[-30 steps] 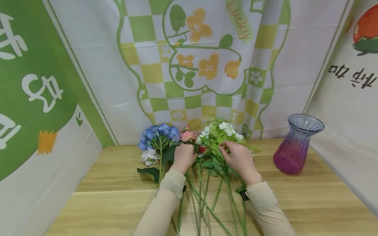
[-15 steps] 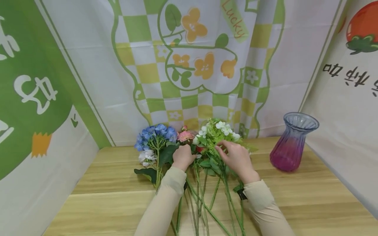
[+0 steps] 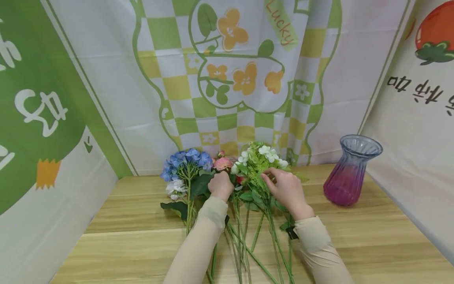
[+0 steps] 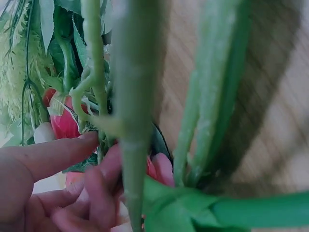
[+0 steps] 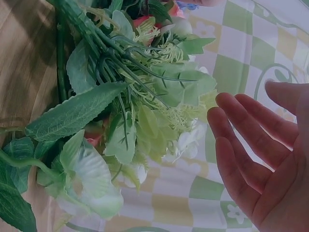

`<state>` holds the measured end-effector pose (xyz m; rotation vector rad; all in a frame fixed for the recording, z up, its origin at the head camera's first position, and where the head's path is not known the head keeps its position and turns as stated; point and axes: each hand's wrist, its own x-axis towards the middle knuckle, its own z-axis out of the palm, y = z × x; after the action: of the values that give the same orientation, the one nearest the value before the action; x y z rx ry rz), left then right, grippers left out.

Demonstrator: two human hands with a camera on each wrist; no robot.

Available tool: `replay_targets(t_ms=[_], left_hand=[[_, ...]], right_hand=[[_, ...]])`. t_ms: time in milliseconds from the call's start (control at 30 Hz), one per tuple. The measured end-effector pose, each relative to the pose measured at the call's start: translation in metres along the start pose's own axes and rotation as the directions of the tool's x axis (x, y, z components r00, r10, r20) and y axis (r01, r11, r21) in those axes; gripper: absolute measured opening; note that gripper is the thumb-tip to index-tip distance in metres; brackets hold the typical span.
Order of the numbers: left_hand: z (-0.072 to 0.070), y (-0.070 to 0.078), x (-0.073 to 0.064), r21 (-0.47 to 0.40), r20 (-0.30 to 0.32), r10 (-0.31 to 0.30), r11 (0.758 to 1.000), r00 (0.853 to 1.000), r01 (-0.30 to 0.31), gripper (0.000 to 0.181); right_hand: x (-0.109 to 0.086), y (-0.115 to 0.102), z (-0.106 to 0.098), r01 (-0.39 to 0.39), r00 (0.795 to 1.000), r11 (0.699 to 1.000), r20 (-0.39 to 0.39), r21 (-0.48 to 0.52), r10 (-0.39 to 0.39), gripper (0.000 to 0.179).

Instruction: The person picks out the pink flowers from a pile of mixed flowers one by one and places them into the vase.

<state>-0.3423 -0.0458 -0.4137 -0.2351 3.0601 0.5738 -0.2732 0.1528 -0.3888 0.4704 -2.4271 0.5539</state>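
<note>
Among the flowers in the middle of the table, my left hand point(image 3: 221, 185) has its fingers curled. In the left wrist view its thumb and fingers pinch a thin green flower stem point(image 4: 94, 53), beside a red bloom point(image 4: 66, 122). A pink flower point(image 3: 222, 163) lies just beyond this hand. My right hand point(image 3: 286, 192) hovers at the white-and-green bunch point(image 3: 264, 161), thumb apart from the fingers. Seen from the right wrist, those fingers point(image 5: 251, 140) are loosely extended with nothing in them, close to the leaves and pale petals.
Blue hydrangeas point(image 3: 188, 162) and a white bloom point(image 3: 176, 188) lie to the left. A blue-to-purple glass vase point(image 3: 349, 173) stands at the right of the wooden table point(image 3: 124, 236). Long green stems point(image 3: 274, 244) run toward the front edge. A printed cloth point(image 3: 244, 122) hangs behind.
The head view has shifted slightly. My left hand and forearm have moved a little to the right among the flowers; my right hand stays nearly in place by the white-and-green bunch.
</note>
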Motion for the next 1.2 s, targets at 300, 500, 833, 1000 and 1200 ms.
replay_targets(t_ms=[300, 500, 833, 1000, 1200], left_hand=[[0.0023, 0.0007, 0.0008, -0.078, -0.004, -0.038, 0.996, 0.999, 0.037, 0.013], [0.0051, -0.0022, 0.0007, -0.173, -0.043, -0.042, 0.984, 0.998, 0.034, 0.010], [0.0061, -0.0052, -0.0004, -0.282, -0.055, -0.062, 0.958, 0.997, 0.044, 0.010], [0.0043, -0.0059, -0.0019, -0.348, -0.069, -0.060, 0.937, 0.996, 0.033, 0.012], [0.0005, -0.0058, -0.0050, -0.401, -0.114, -0.033, 0.916, 0.993, -0.016, 0.014]], right_hand=[[0.0010, -0.0006, -0.0036, -0.026, 1.000, 1.000, 0.012, -0.001, 0.026, 0.021], [0.0009, 0.0001, -0.0032, -0.026, 1.000, 1.000, 0.012, -0.002, 0.026, 0.021], [-0.0007, 0.0018, 0.0004, -0.023, 1.000, 1.000, 0.008, -0.004, 0.023, 0.020], [-0.0007, 0.0035, 0.0007, -0.024, 1.000, 1.000, 0.011, 0.005, 0.024, 0.020], [-0.0002, 0.0043, -0.0003, -0.033, 0.999, 0.999, 0.015, 0.010, 0.033, 0.019]])
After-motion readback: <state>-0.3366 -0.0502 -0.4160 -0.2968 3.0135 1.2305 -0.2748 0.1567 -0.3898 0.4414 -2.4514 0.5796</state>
